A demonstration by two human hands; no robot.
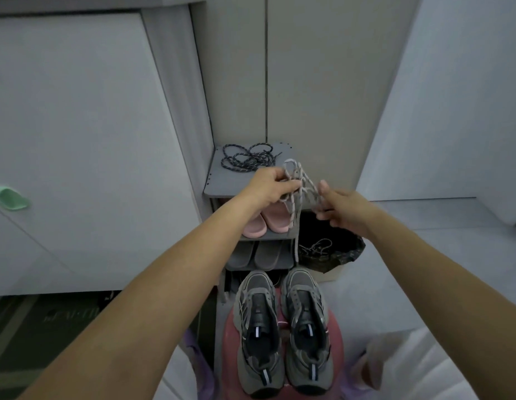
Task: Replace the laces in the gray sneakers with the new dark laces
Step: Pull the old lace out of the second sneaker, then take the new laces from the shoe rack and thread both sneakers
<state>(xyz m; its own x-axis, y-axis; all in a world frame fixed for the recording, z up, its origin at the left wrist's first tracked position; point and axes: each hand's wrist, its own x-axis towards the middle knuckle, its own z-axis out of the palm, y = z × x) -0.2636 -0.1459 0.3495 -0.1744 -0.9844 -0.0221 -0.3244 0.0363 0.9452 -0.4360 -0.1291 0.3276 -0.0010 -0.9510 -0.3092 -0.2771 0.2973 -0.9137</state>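
Observation:
Two gray sneakers (280, 327) stand side by side on a pink stool (280, 324), toes away from me, with no laces in their eyelets. My left hand (271, 187) and my right hand (342, 209) hold a bundled light gray lace (297, 180) between them above the shoe rack; one end of it hangs down toward the right sneaker. The new dark laces (246, 157) lie in a loose pile on the gray top of the shoe rack (222, 183), just behind my left hand.
Pink slippers (268, 219) and gray slippers (256, 255) sit on the rack's shelves. A bin with a black bag (329, 243) stands right of the rack, with another light lace (316, 246) inside. White cabinet doors rise on both sides. A dark mat (34, 327) lies lower left.

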